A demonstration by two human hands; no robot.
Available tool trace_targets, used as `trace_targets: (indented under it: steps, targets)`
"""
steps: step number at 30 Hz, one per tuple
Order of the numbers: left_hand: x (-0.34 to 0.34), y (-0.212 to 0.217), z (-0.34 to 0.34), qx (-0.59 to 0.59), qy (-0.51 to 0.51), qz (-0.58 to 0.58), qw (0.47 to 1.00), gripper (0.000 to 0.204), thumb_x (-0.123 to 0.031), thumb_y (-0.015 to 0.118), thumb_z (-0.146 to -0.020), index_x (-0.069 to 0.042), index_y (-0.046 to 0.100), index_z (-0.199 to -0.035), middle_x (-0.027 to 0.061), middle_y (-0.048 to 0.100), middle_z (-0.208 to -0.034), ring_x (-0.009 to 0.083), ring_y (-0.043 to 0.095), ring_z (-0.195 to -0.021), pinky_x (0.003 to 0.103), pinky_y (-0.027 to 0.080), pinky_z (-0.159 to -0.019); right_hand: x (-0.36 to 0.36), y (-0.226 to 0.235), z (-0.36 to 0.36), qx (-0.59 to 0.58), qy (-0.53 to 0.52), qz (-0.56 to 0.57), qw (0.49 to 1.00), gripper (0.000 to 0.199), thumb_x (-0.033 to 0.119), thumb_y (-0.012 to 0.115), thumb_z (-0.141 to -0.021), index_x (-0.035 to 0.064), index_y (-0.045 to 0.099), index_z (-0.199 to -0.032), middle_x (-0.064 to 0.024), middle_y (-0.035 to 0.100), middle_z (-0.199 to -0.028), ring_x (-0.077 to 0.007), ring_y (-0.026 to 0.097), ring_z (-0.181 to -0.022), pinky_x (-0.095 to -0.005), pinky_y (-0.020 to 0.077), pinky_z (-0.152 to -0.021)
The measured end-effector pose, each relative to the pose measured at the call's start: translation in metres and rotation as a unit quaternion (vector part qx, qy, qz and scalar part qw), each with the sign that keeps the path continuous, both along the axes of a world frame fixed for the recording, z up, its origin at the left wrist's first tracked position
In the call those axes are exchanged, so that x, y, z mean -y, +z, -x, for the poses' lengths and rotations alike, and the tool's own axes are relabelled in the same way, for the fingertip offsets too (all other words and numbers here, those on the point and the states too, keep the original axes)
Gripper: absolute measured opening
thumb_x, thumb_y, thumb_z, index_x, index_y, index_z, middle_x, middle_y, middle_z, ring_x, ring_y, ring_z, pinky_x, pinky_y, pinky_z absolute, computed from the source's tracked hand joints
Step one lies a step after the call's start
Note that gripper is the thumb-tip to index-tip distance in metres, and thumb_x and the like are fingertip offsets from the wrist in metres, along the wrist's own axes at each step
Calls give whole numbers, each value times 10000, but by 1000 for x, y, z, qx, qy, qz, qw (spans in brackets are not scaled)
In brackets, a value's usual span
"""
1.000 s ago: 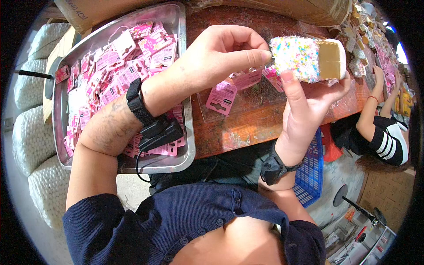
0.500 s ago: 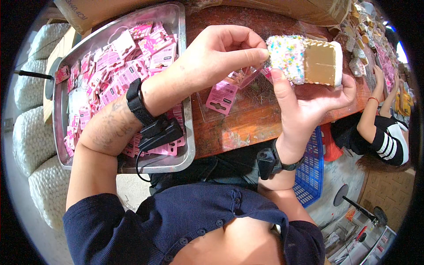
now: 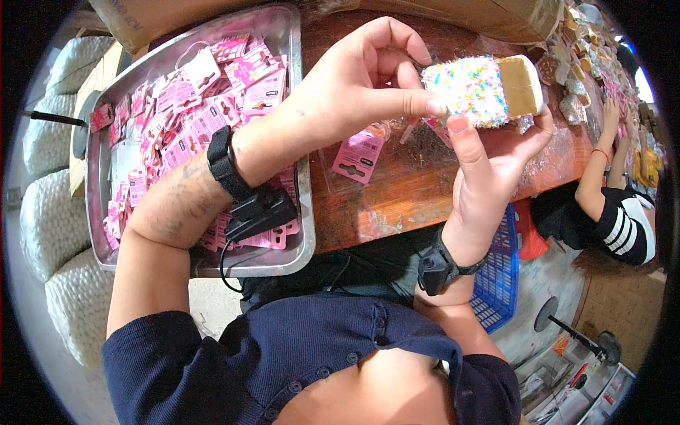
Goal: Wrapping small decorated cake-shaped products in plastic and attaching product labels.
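Above the table, my right hand (image 3: 489,159) supports a small block-like piece with fluffy white fabric speckled in many colours (image 3: 467,91). A gold panel (image 3: 519,86) with a white rim shows at its right end. My right thumb presses the lower left of the fabric, while the fingers lie beneath and behind the piece. At its left edge is my left hand (image 3: 379,81), its thumb laid against the fabric and its fingers bent. The fabric partly hides the contact of those fingers.
A metal tray (image 3: 306,205) heaped with pink cards (image 3: 188,106) stands at left. Another pink card (image 3: 359,154) lies on the wooden table (image 3: 397,188). A cardboard box (image 3: 467,18) sits behind, a blue basket (image 3: 496,283) below the table edge. A co-worker's arms (image 3: 591,177) reach in at right.
The speckled fabric reaches further right, and less of the gold panel shows. My left thumb has slid slightly right and down along the piece, and the left fingers have spread a little.
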State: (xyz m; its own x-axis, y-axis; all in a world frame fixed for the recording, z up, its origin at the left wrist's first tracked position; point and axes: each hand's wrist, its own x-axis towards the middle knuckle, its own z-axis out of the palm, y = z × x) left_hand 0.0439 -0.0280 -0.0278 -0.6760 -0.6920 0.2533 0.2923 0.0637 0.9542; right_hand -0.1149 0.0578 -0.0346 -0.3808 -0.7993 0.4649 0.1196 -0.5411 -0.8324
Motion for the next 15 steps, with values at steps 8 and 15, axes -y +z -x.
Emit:
trace_targets:
  steps: [8, 15]
  targets:
    - [-3, -5, 7, -37, 23, 56, 997, 433, -101, 786, -808, -8, 503, -1123, 32, 608, -890, 79, 582, -809, 222, 493, -693, 0, 1, 1, 54, 36, -28, 998, 804, 39, 766, -786, 72, 238, -1392, -117, 460, -1318, -220, 489, -1190, -383, 377, -1049]
    - [-4, -4, 8, -50, 20, 94, 994, 410, -94, 761, -831, -3, 501, -1135, 53, 622, -932, 99, 606, -861, 239, 515, -726, 2, -3, 9, 20, 29, -53, 998, 663, 180, 671, -884, 68, 285, -1410, -130, 480, -1297, -254, 588, -1124, -359, 605, -780]
